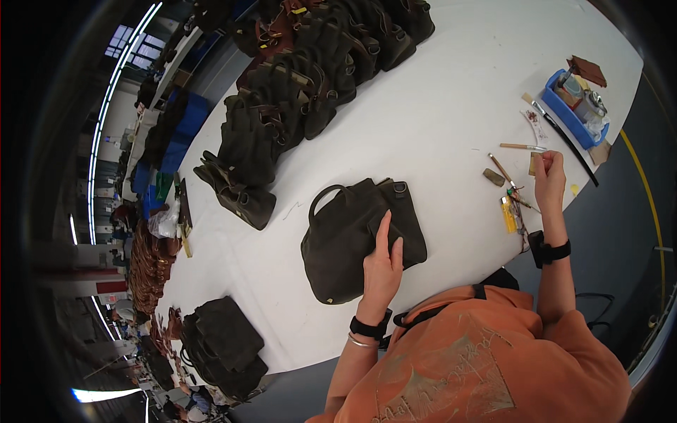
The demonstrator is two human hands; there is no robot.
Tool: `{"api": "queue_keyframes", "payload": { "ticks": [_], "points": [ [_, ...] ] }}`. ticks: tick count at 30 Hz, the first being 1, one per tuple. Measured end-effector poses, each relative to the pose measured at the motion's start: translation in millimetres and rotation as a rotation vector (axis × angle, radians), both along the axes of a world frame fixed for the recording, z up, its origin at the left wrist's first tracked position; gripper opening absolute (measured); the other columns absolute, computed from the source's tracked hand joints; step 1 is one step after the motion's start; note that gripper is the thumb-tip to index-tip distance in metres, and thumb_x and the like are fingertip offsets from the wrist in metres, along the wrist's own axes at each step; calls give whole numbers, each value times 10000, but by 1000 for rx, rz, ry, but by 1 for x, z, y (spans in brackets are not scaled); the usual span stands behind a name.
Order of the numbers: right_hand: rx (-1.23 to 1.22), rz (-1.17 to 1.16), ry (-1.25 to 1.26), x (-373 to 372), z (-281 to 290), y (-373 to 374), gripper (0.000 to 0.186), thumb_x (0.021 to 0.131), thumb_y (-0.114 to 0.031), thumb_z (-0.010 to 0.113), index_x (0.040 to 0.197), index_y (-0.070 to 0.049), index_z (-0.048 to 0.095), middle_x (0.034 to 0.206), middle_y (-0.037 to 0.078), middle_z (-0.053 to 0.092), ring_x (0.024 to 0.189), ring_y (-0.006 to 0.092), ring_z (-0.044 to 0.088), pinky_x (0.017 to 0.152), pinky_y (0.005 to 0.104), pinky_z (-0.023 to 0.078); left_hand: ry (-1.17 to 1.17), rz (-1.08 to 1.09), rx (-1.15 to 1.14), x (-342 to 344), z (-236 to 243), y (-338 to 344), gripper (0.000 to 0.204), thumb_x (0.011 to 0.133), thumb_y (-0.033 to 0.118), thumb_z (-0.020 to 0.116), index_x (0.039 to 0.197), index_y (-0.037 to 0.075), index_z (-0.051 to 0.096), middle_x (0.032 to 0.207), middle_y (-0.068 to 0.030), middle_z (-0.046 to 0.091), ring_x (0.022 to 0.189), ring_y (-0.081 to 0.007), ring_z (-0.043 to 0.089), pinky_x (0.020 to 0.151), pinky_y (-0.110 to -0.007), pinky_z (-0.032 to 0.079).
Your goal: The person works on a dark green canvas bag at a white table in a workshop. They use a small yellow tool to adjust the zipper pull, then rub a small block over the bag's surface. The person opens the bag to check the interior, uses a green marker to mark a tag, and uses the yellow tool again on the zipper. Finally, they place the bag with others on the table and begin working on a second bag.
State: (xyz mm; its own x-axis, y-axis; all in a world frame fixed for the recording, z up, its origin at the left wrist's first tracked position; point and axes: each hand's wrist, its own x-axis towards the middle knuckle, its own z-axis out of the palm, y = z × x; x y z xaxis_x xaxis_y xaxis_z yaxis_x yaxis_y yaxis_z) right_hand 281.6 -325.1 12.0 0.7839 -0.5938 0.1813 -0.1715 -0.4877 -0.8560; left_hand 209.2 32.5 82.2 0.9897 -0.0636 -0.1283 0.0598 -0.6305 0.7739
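A dark olive handbag (345,243) lies on the white table in front of me, its looped handle toward the far left. My left hand (382,273) rests on the bag's right part, index finger stretched out and thumb apart from it. To the right, my right hand (551,185) is closed in a pinch on a small flat tan piece (533,165), held over the table near the tools. Its other fingers are curled, and I cannot make out what the piece is made of.
Several dark bags (282,106) stand in a row at the far left; more dark bags (224,342) are stacked near left. A blue tray (564,116) of supplies sits far right. Brushes, a yellow lighter (508,214) and a brownish block (493,177) lie by my right hand.
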Motion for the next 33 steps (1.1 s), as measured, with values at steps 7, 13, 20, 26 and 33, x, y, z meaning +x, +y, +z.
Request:
{"api": "queue_keyframes", "payload": {
  "ticks": [7, 13, 20, 26, 33],
  "points": [
    [575, 499, 49, -17, 81, 119, 164, 970, -145, 587, 1064, -26, 527, 685, 20, 594, 535, 60, 534, 446, 206, 398, -5, 166, -227, 0, 4, -6, 539, 981, 70, 514, 1490, 144, 351, 636, -20, 599, 506, -60, 543, 501, -231, 490],
    [884, 815, 218, -44, 101, 195, 174, 954, -150, 619, 1010, -4, 545, 762, 58, 654, 601, 89, 636, 470, 199, 462, -153, 306, -431, 9, 35, -8, 494, 999, 94, 500, 1470, 85, 352, 762, 13, 626, 516, -13, 496, 469, -179, 436],
    [742, 855, 289, -50, 104, 211, 231, 929, -183, 653, 811, -4, 567, 642, 41, 616, 549, 85, 581, 473, 236, 433, -217, 346, -541, 9, 36, -12, 490, 1016, 104, 480, 1479, 81, 320, 735, 27, 580, 527, -2, 468, 473, -168, 396],
    [473, 844, 231, -51, 104, 212, 250, 901, -178, 659, 749, -8, 557, 564, 62, 576, 479, 127, 544, 459, 291, 410, -229, 337, -514, 11, 24, -14, 475, 1019, 96, 476, 1470, 79, 325, 740, 35, 541, 543, 6, 438, 464, -175, 353],
    [286, 761, 108, -42, 94, 218, 242, 894, -151, 660, 742, -12, 532, 532, 76, 541, 445, 143, 495, 436, 294, 371, -231, 316, -506, 10, 21, -21, 461, 1015, 86, 482, 1453, 60, 338, 780, 12, 564, 561, -9, 475, 479, -170, 385]
  ]
}}
